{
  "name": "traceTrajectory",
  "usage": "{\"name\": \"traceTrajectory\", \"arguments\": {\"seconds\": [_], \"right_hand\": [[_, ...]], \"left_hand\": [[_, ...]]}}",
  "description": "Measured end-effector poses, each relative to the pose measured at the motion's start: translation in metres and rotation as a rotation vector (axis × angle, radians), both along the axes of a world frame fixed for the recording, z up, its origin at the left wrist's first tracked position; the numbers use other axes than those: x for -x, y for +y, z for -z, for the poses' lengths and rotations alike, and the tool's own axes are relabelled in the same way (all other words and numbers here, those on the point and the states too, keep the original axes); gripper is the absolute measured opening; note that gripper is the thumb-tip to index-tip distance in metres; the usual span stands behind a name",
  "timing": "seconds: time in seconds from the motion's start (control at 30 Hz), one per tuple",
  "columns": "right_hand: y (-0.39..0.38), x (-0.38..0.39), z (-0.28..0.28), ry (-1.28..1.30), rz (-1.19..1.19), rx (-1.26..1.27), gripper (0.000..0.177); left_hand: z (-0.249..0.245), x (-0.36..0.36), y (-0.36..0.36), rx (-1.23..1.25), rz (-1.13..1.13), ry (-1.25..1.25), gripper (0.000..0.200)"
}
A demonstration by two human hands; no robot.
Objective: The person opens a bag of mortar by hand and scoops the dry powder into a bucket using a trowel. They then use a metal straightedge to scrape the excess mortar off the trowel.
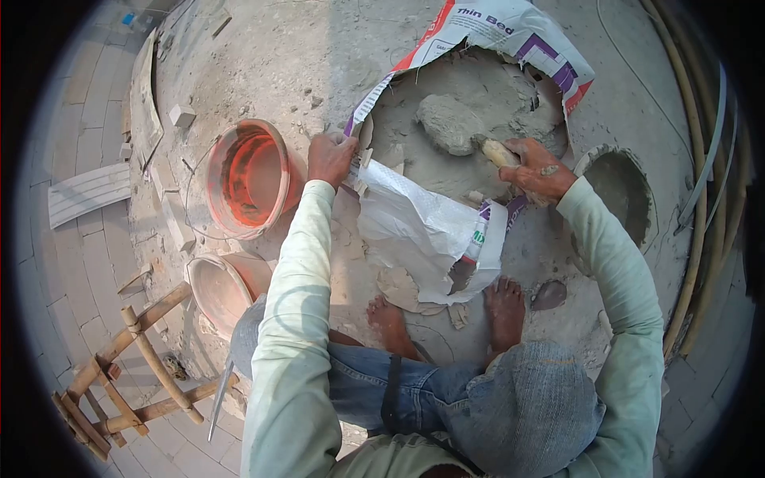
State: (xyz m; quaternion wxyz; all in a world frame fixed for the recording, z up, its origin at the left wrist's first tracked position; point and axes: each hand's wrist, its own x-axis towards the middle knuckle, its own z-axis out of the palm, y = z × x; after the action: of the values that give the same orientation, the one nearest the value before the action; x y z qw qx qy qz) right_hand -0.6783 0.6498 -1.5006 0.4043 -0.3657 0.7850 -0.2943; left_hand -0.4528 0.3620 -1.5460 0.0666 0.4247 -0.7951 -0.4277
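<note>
A torn bag (422, 209) printed "Thin Bed" lies opened on the ground in front of me, with grey powder (498, 95) inside. My left hand (332, 159) is closed on the bag's left torn edge. My right hand (543, 170) grips the pale wooden handle of a trowel (498, 153) over the powder. Its blade seems covered by a heap of grey material, so its shape is hidden. Just right of this hand stands a round container (617, 191) with a grey-crusted rim, partly behind my forearm.
An orange-stained bucket (249, 179) and a second bucket (227, 291) stand at my left. A wooden ladder-like frame (131, 366) lies at lower left. Long poles (701, 175) run along the right. My bare feet (505, 311) are just below the bag.
</note>
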Motion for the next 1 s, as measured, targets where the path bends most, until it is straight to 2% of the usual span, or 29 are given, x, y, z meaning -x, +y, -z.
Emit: {"name": "traceTrajectory", "arguments": {"seconds": [0.2, 0.3, 0.37, 0.43, 0.47, 0.5, 0.63, 0.77, 1.0], "right_hand": [[0.012, 0.007, -0.013, -0.225, 0.183, 0.001, 0.068], [0.021, 0.002, -0.03, -0.185, 0.188, 0.039, 0.063], [0.035, 0.001, -0.041, -0.171, 0.196, 0.037, 0.062], [0.054, -0.006, -0.06, -0.15, 0.219, 0.013, 0.061], [0.058, -0.01, -0.076, -0.198, 0.21, 0.021, 0.059], [0.067, -0.014, -0.088, -0.25, 0.196, 0.035, 0.057], [0.116, -0.025, -0.12, -0.248, 0.329, -0.032, 0.057], [0.176, -0.033, -0.13, -0.148, 0.456, -0.074, 0.055], [0.236, -0.04, -0.147, -0.163, 0.72, -0.143, 0.053]], "left_hand": [[0.003, 0.001, -0.002, 0.02, 0.007, 0.015, 0.027], [0.01, -0.001, -0.008, -0.001, -0.007, -0.031, 0.025], [-0.003, 0.002, 0.001, -0.117, -0.061, -0.002, 0.024], [0.005, -0.001, -0.003, -0.174, -0.059, 0.042, 0.021], [-0.005, 0.003, 0.003, -0.214, -0.088, 0.054, 0.02], [0.011, -0.002, -0.007, -0.165, -0.042, 0.079, 0.022], [0.001, 0.003, -0.001, -0.217, -0.047, 0.08, 0.018], [-0.002, 0.004, -0.001, -0.241, -0.06, 0.07, 0.019], [0.005, 0.002, -0.003, -0.23, -0.097, 0.079, 0.02]]}}
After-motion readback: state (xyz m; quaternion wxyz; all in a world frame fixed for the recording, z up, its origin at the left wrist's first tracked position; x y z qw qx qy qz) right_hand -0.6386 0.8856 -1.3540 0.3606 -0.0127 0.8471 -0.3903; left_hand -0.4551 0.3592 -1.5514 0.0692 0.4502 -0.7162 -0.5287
